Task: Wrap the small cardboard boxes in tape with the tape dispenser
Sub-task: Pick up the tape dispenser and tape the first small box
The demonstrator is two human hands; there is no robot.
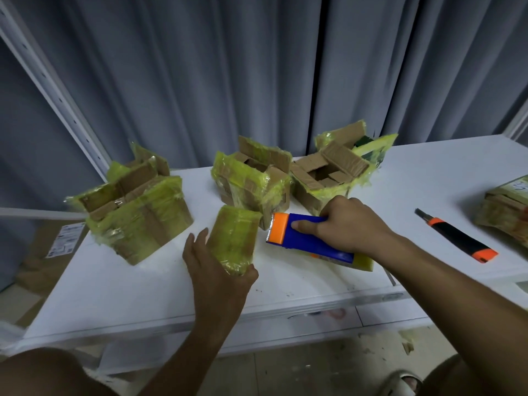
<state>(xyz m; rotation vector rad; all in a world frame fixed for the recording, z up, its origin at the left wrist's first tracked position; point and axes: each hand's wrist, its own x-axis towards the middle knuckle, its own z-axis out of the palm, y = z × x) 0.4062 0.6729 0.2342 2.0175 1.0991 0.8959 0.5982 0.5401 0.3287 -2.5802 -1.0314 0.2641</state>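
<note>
Grey curtains hang behind a white table (300, 284) crowded with opened cardboard boxes whose flaps are smeared with yellowish tape: one at the left (134, 212), one in the middle (251, 181), one at the right rear (331, 170). Near the front edge the left hand (217, 270) is clamped around a small tape-wrapped box (233, 238), thumb on its near right corner and fingers along its left side, holding it tilted up off the table. Just right of it, the right hand (347, 224) is closed over the blue tape dispenser (308, 238), its orange serrated end pointing at the box and its yellow roll toward the wrist. Whether tape bridges the two is unclear. The likely trouble is the slick wrapping slipping in a one-handed hold as tape pulls, or the cutter teeth catching the left fingers. A utility knife (457, 237) lies well apart at right, beside another wrapped bundle (505, 207).
</note>
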